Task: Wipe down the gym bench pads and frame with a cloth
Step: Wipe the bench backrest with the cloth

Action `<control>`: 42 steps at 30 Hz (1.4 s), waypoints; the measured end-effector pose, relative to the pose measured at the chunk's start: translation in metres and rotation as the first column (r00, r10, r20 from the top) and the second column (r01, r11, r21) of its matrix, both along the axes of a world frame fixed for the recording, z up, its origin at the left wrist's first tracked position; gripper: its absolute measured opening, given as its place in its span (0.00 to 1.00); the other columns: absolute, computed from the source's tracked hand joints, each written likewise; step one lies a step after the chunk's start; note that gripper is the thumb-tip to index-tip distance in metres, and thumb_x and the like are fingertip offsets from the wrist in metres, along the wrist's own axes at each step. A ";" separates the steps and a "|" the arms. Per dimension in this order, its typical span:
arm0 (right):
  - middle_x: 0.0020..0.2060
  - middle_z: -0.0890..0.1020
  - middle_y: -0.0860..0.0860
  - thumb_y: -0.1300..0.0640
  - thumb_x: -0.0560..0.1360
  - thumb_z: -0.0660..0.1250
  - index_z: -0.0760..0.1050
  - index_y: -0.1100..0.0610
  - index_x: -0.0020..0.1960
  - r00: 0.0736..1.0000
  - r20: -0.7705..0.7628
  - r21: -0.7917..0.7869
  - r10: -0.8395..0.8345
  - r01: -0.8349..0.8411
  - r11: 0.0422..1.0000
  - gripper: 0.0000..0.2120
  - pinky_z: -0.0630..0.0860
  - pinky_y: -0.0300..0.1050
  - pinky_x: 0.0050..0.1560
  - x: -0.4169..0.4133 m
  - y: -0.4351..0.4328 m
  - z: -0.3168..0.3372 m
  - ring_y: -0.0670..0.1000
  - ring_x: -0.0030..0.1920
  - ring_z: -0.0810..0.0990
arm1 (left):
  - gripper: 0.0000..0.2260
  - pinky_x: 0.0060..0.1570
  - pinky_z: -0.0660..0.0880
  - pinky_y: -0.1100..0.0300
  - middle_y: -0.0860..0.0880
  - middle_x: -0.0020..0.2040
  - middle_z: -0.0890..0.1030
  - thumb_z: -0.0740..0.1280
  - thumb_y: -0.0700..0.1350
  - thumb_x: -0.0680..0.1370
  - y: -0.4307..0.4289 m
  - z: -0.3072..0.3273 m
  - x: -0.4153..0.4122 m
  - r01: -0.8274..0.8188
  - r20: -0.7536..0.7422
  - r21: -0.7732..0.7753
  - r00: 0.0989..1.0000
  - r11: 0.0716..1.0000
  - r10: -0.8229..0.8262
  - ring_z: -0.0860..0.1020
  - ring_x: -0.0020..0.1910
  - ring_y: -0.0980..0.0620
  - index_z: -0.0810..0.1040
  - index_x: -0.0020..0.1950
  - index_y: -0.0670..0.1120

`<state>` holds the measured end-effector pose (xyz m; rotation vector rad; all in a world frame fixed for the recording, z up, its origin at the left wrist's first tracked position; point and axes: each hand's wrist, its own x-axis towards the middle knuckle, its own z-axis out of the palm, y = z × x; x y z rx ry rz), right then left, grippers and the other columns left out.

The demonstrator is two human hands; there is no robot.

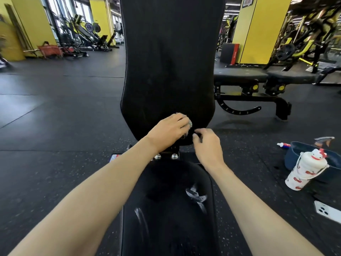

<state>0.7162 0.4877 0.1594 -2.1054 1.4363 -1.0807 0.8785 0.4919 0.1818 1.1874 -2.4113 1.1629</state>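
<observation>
Head view. Back pad (168, 61) stands upright at centre, black, and runs out of the top of the picture. Seat pad (166, 209) lies near, below it, with white streaks (196, 195) right of its middle and one more on its left half. Between the two pads is the frame (173, 155), a black bracket with shiny bolt heads.

Left hand (169, 129) lies palm-down on the low end of the back pad. Its fingers are curled together over a cloth (189, 123). Only a small grey-teal bit of the cloth shows past the fingertips, pressed to the pad; the rest is hidden under the hand.

Right hand (207, 145) is just right of the left, at the bottom right corner of the back pad. Its fingers are curled in at the pad's lower edge. Cannot tell whether they grip the edge or only touch it.

Black rubber floor (55, 126) all round. Right, on the floor: a dark blue tub (293, 154), a white bottle (304, 170) with red print leaning against its near side, and a small white tube (283, 144) by its far left corner. A white phone (328, 211) lies nearer, at the right edge. A flat bench (239, 74) stands far right, behind the back pad. Yellow pillars (258, 30) and machines further back.
</observation>
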 end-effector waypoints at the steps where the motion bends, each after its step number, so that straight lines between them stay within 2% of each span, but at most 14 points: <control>1: 0.61 0.75 0.53 0.57 0.80 0.60 0.74 0.56 0.63 0.999 -0.041 0.002 0.001 -0.001 1.000 0.13 0.74 0.49 0.55 0.004 0.003 0.000 0.53 0.58 0.76 | 0.11 0.51 0.77 0.54 0.46 0.49 0.81 0.71 0.36 0.71 0.005 -0.005 0.009 0.004 0.004 0.019 1.000 1.000 -0.004 0.79 0.50 0.46 0.81 0.53 0.41; 4: 0.73 0.63 0.55 0.61 0.80 0.60 0.65 0.56 0.72 0.987 -0.159 -0.043 -0.019 0.012 0.999 0.21 0.68 0.50 0.65 0.011 0.013 -0.002 0.57 0.68 0.68 | 0.09 0.50 0.78 0.54 0.46 0.49 0.80 0.65 0.36 0.74 0.023 -0.019 0.042 -0.022 -0.032 0.091 0.999 0.996 0.025 0.79 0.50 0.46 0.82 0.52 0.41; 6: 0.75 0.59 0.56 0.62 0.80 0.60 0.64 0.56 0.73 0.984 -0.174 -0.069 -0.019 0.007 0.998 0.23 0.67 0.49 0.65 0.011 0.018 0.002 0.58 0.69 0.67 | 0.13 0.47 0.79 0.56 0.46 0.49 0.80 0.73 0.35 0.69 0.039 -0.026 0.062 -0.059 -0.062 0.142 0.996 0.988 0.068 0.78 0.50 0.46 0.82 0.53 0.42; 8: 0.77 0.54 0.56 0.63 0.79 0.60 0.62 0.56 0.74 0.982 -0.188 -0.079 -0.003 -0.012 0.997 0.24 0.67 0.48 0.65 0.010 0.018 0.005 0.57 0.69 0.67 | 0.19 0.38 0.79 0.59 0.46 0.49 0.79 0.75 0.32 0.64 0.054 -0.024 0.073 -0.082 -0.109 0.164 0.989 0.983 0.101 0.75 0.50 0.48 0.82 0.54 0.42; 10: 0.78 0.51 0.55 0.64 0.79 0.61 0.61 0.57 0.75 0.973 -0.229 -0.120 0.022 -0.051 0.991 0.26 0.68 0.48 0.67 0.009 0.017 0.006 0.55 0.71 0.65 | 0.22 0.30 0.76 0.59 0.43 0.50 0.78 0.70 0.28 0.61 0.060 -0.011 0.074 -0.085 -0.198 0.092 0.975 0.992 0.102 0.70 0.51 0.47 0.81 0.54 0.40; 14: 0.78 0.48 0.56 0.64 0.78 0.62 0.58 0.60 0.76 0.953 -0.300 -0.164 0.038 -0.091 0.982 0.29 0.67 0.52 0.69 0.017 0.016 0.005 0.55 0.68 0.69 | 0.24 0.26 0.75 0.59 0.40 0.50 0.78 0.68 0.22 0.60 0.048 0.021 0.068 -0.118 -0.392 0.003 0.913 0.993 0.110 0.68 0.53 0.47 0.81 0.53 0.37; 17: 0.78 0.46 0.56 0.63 0.78 0.62 0.53 0.59 0.78 0.938 -0.343 -0.117 0.057 -0.102 0.988 0.31 0.58 0.53 0.74 0.027 0.017 0.003 0.54 0.68 0.70 | 0.23 0.27 0.75 0.59 0.41 0.49 0.80 0.70 0.23 0.59 0.047 0.017 0.075 -0.125 -0.368 0.033 0.921 0.992 0.129 0.68 0.53 0.47 0.81 0.53 0.36; 23: 0.78 0.46 0.56 0.61 0.79 0.59 0.52 0.58 0.78 0.928 -0.360 -0.030 0.101 -0.120 0.992 0.30 0.50 0.53 0.76 0.031 0.023 0.007 0.53 0.65 0.73 | 0.27 0.22 0.71 0.61 0.43 0.49 0.79 0.71 0.21 0.55 0.069 -0.003 0.093 -0.201 -0.349 0.166 0.904 0.966 0.248 0.67 0.50 0.48 0.81 0.51 0.39; 26: 0.78 0.50 0.56 0.62 0.80 0.57 0.54 0.59 0.78 0.917 -0.379 -0.008 0.120 -0.133 0.991 0.27 0.55 0.53 0.75 0.025 0.026 0.010 0.57 0.73 0.62 | 0.26 0.22 0.72 0.60 0.44 0.49 0.77 0.71 0.23 0.56 0.073 0.006 0.088 -0.184 -0.275 0.173 0.934 0.968 0.227 0.67 0.49 0.49 0.81 0.50 0.41; 28: 0.78 0.51 0.57 0.62 0.81 0.57 0.55 0.60 0.77 0.914 -0.383 0.004 0.131 -0.140 0.990 0.26 0.59 0.53 0.74 0.024 0.027 0.011 0.58 0.74 0.59 | 0.22 0.24 0.73 0.61 0.43 0.49 0.77 0.68 0.25 0.59 0.066 0.016 0.074 -0.151 -0.306 0.110 0.935 0.982 0.178 0.67 0.50 0.49 0.81 0.50 0.40; 32: 0.78 0.50 0.58 0.62 0.80 0.58 0.56 0.60 0.77 0.916 -0.376 0.020 0.138 -0.141 0.990 0.27 0.64 0.54 0.71 0.026 0.027 0.010 0.59 0.73 0.63 | 0.20 0.27 0.71 0.64 0.44 0.46 0.78 0.73 0.26 0.59 0.045 0.024 0.056 -0.132 -0.311 0.064 0.939 0.989 0.146 0.67 0.48 0.50 0.82 0.48 0.40; 37: 0.78 0.48 0.57 0.61 0.80 0.59 0.56 0.58 0.77 0.919 -0.355 0.062 0.173 -0.161 0.985 0.27 0.67 0.54 0.68 0.023 0.027 0.011 0.58 0.69 0.68 | 0.23 0.23 0.75 0.58 0.47 0.48 0.78 0.74 0.25 0.56 0.059 -0.004 0.088 -0.152 -0.307 0.184 0.930 0.971 0.204 0.68 0.50 0.50 0.82 0.47 0.42; 39: 0.78 0.50 0.56 0.61 0.80 0.58 0.58 0.58 0.77 0.925 -0.338 0.031 0.174 -0.174 0.984 0.26 0.68 0.53 0.68 0.018 0.026 0.016 0.56 0.68 0.69 | 0.22 0.23 0.76 0.55 0.46 0.48 0.77 0.71 0.24 0.57 0.064 0.001 0.091 -0.104 -0.320 0.215 0.932 0.971 0.171 0.68 0.49 0.50 0.81 0.46 0.41; 42: 0.78 0.52 0.56 0.62 0.80 0.58 0.59 0.59 0.76 0.936 -0.311 -0.028 0.165 -0.182 0.983 0.25 0.70 0.54 0.66 0.012 0.022 0.025 0.54 0.61 0.76 | 0.17 0.31 0.78 0.52 0.46 0.51 0.72 0.58 0.31 0.67 0.051 0.038 0.077 -0.041 -0.497 0.029 0.866 0.999 0.050 0.69 0.51 0.48 0.81 0.50 0.41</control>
